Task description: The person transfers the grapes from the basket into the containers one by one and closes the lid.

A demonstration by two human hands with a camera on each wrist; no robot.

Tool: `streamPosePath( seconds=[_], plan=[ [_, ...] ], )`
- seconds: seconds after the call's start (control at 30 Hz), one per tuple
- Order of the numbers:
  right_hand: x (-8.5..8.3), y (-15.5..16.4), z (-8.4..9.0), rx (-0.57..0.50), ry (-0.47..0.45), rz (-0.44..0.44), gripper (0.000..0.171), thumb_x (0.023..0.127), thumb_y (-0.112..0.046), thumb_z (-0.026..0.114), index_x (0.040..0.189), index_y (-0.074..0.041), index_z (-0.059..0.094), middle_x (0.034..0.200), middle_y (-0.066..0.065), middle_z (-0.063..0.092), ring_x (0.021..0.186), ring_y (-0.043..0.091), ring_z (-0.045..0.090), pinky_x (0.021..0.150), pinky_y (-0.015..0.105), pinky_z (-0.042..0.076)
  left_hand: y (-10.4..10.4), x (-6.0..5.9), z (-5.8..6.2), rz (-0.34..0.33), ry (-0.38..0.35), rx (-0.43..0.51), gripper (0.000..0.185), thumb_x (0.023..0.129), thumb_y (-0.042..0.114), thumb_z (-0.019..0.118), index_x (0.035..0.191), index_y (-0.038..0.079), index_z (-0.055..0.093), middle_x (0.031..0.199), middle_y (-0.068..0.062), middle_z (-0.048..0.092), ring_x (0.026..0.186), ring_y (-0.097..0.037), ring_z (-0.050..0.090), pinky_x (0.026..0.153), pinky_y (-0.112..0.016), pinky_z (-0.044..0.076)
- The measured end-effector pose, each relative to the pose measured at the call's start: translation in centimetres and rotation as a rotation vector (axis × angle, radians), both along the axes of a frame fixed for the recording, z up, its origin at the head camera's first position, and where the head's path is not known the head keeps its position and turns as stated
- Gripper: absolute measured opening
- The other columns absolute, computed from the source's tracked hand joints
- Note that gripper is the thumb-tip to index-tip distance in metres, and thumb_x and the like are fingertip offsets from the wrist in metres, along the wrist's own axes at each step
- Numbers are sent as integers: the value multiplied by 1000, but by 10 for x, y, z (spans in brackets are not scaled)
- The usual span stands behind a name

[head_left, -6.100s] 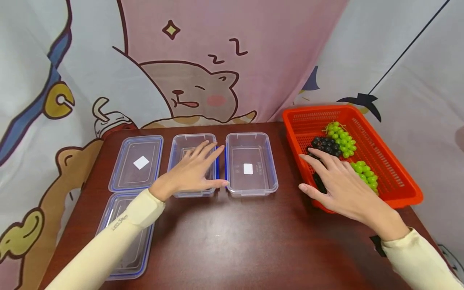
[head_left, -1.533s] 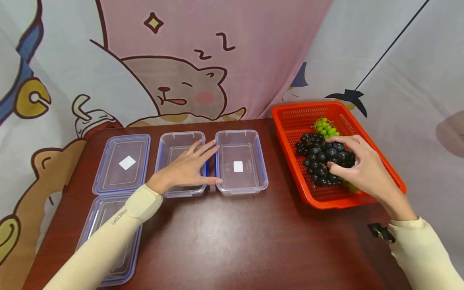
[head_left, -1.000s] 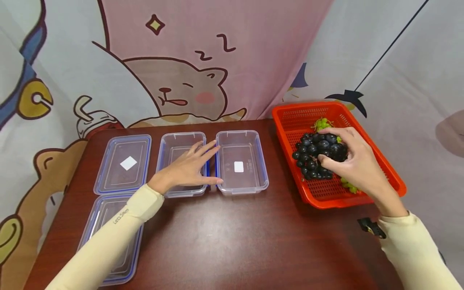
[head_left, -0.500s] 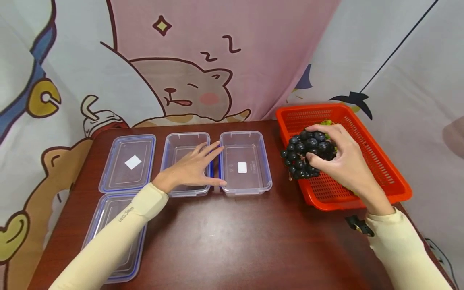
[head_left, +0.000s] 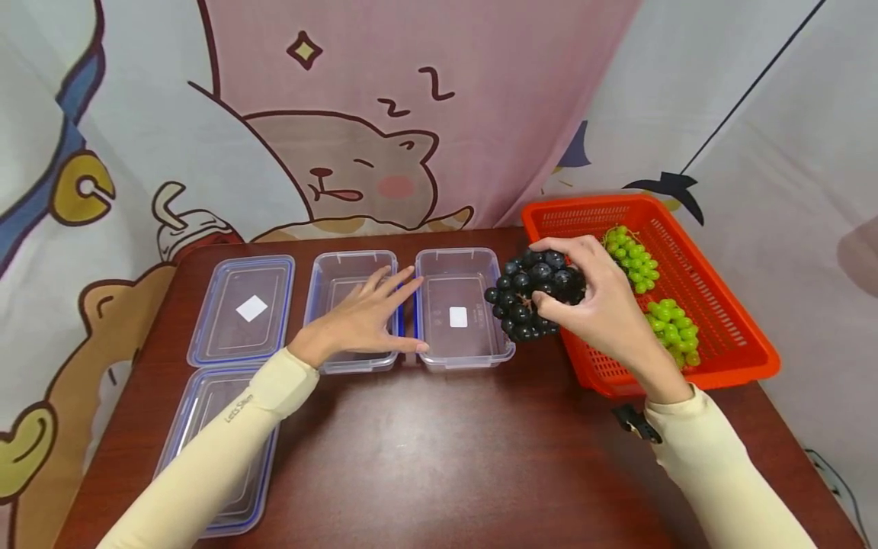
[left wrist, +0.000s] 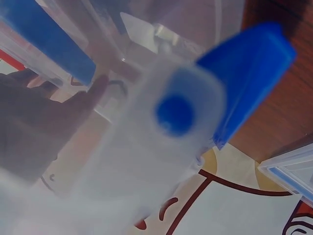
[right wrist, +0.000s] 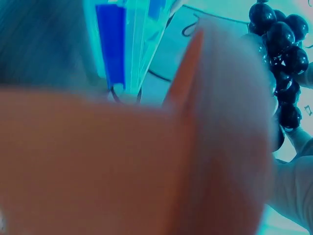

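Note:
My right hand (head_left: 604, 305) grips a bunch of black grapes (head_left: 524, 293) between thumb and fingers, held up between the red basket and the right-hand clear container (head_left: 466, 343). In the head view the grapes overlap that container's right wall. Black grapes (right wrist: 281, 54) also show at the upper right of the right wrist view. With fingers spread, my left hand (head_left: 360, 316) lies over the left-hand clear container (head_left: 329, 267), its thumb tip at the near left corner of the other one. A white label sits in the right-hand container.
The red basket (head_left: 741, 328) at the right holds green grapes (head_left: 634, 259) at the back and another green bunch (head_left: 672, 332) nearer the front. Two blue-edged clear lids (head_left: 240, 335) lie at the left of the brown table (head_left: 411, 457). A printed curtain hangs behind.
My right hand has closed on the black grapes, lifted them out of the basket and carried them left towards the right-hand container. The green bunches show again. My left hand has stayed put.

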State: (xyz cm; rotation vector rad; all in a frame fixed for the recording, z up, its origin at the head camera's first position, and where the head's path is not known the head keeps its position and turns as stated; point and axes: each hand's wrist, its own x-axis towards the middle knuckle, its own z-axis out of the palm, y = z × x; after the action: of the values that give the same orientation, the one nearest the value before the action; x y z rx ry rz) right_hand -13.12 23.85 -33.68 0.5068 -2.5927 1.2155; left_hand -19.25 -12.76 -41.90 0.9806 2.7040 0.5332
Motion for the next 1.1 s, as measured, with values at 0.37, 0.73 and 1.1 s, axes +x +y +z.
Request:
streamPosePath(
  seconds=[0.37,0.73,1.1],
  plan=[
    [-1,-33,-18,-55,-15,3,59,88,-14,87,140,-38,71,122,-1,59,114,18,54,95,52,49,2,-4,-3,-2,-3,1,117,90,77,73,177,20,20,183,-8,12,164,-48,4,124,-73,17],
    [-5,-59,-36,-76,-12,-17,60,84,-17,88,139,-35,71,124,2,58,115,20,56,96,51,48,-1,-1,-9,10,-49,64,116,91,74,75,178,22,16,183,-7,8,163,-50,9,119,-75,28],
    [-12,-72,-49,-36,-11,-31,59,84,-22,87,139,-33,71,124,3,58,114,24,60,95,52,51,-2,1,-12,7,-36,76,114,93,72,75,178,22,16,183,-8,6,164,-48,10,119,-75,28]
  ],
)
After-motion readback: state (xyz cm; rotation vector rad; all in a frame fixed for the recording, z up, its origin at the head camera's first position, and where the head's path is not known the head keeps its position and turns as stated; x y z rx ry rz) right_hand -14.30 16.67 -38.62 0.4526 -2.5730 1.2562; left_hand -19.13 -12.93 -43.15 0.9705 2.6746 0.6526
